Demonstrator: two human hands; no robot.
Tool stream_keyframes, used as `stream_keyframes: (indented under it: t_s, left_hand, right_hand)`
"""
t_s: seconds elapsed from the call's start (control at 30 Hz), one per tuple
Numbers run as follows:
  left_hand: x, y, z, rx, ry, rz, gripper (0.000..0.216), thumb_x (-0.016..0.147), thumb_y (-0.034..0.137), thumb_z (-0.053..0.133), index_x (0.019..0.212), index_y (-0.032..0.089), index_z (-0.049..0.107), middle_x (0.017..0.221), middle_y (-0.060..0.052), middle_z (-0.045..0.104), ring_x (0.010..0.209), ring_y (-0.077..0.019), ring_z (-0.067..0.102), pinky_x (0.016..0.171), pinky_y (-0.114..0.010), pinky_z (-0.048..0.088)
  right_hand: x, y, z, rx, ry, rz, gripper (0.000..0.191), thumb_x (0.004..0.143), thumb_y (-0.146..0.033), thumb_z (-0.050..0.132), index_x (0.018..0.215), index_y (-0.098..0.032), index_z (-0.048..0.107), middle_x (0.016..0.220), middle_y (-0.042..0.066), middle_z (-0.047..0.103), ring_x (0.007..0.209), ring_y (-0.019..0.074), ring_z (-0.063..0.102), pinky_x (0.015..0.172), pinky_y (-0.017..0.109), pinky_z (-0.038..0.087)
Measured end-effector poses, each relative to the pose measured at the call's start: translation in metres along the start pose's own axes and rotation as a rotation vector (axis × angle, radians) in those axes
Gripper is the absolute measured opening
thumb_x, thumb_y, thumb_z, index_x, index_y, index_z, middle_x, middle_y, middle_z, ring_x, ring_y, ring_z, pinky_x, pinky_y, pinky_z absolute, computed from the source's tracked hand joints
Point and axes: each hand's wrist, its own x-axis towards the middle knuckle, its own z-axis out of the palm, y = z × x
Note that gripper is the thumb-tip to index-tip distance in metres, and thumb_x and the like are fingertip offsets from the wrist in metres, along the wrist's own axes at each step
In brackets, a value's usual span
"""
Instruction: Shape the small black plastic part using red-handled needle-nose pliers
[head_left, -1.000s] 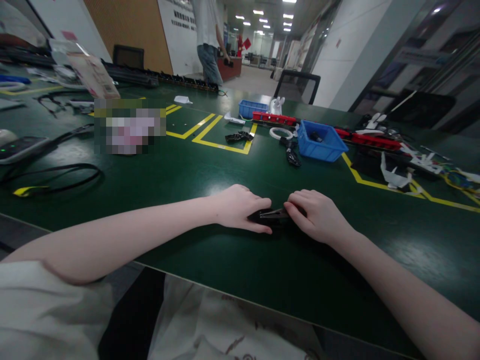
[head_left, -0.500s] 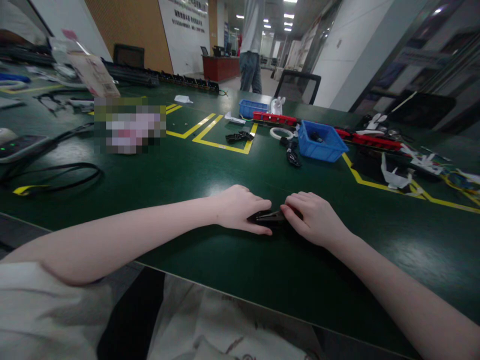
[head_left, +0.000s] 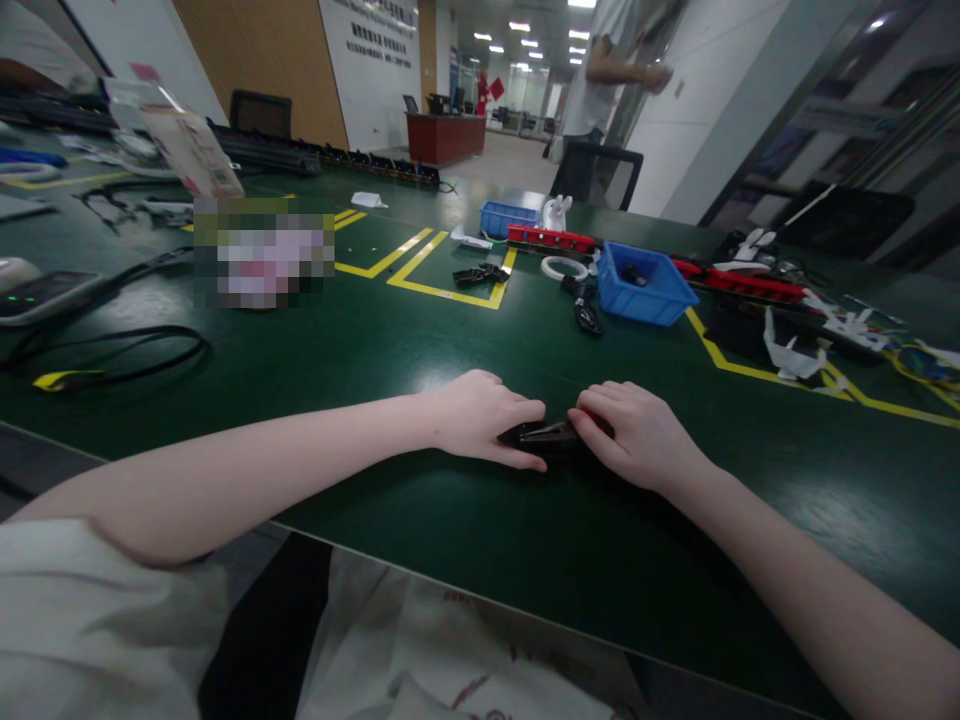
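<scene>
A small, narrow black part (head_left: 546, 435) with a greyish strip along it lies low over the green table, between my two hands; its exact kind cannot be made out. My left hand (head_left: 487, 420) is around its left end, with the thumb below and the index finger above. At the right end, my right hand (head_left: 628, 432) has its fingers curled and thumb pressed in, closed on the part. Both palms face down, and the fingers hide much of the piece.
Beyond my hands stand a blue bin (head_left: 646, 285) and a smaller blue bin (head_left: 508, 218). A white tape roll (head_left: 564, 268), a black cable bundle (head_left: 586, 312) and black pieces (head_left: 480, 274) lie nearby. Leftward are a cable loop (head_left: 150, 350) and a bottle (head_left: 193, 145). Someone (head_left: 592, 95) stands behind.
My right hand has shifted very slightly right; both hands keep the black part between them. The person in the background has moved right, and an arm now shows.
</scene>
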Motion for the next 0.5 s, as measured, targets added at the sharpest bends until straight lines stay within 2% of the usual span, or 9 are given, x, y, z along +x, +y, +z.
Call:
stream_keyframes:
  t_s: [0.5]
  left_hand:
    - [-0.0006,-0.0006,0.0011,-0.012,-0.009,-0.004,0.046,0.086,0.064,0.046,0.087,0.019,0.054,0.068,0.001,0.065,0.050,-0.0139,0.056,0.056,-0.027,0.037]
  right_hand:
    - [-0.0037,-0.0004,-0.0010,0.106,-0.021,0.075,0.034,0.093,-0.039,0.034,0.071,-0.019,0.051,0.067,0.004,0.055,0.065,0.0171,0.048,0.063,0.031,0.034]
